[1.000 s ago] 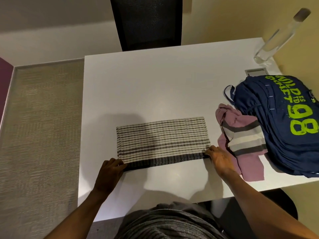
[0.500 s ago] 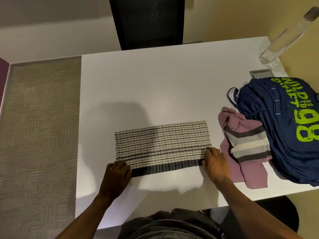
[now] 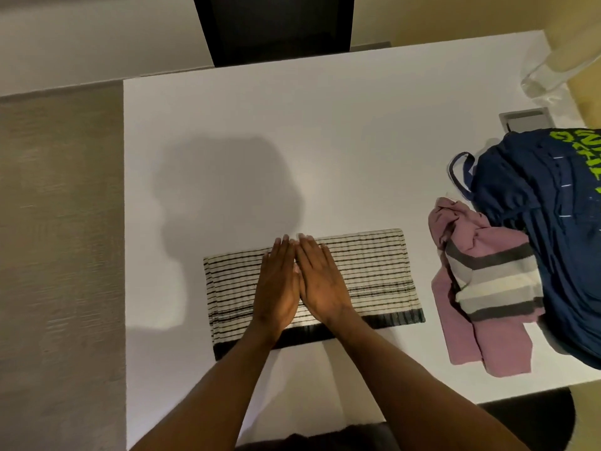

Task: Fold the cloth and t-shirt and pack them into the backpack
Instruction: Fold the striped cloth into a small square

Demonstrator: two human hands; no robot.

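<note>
A cream cloth [image 3: 374, 271] with thin dark stripes and a dark band along its near edge lies folded into a long strip on the white table [image 3: 325, 141]. My left hand [image 3: 279, 284] and my right hand [image 3: 320, 281] lie flat side by side on the cloth's middle, fingers straight and pointing away from me. A crumpled mauve t-shirt [image 3: 481, 294] with grey and white stripes sits to the right of the cloth. It leans against the dark blue backpack [image 3: 549, 229] with green lettering at the table's right edge.
A black chair back [image 3: 273, 27] stands behind the far edge of the table. A clear bottle [image 3: 553, 73] stands at the far right corner, near a grey inset panel [image 3: 523, 118]. Carpet [image 3: 58, 255] lies to the left of the table.
Both hands left the cloth's near corners and moved inward onto its middle, now lying flat next to each other. The view has shifted closer.
</note>
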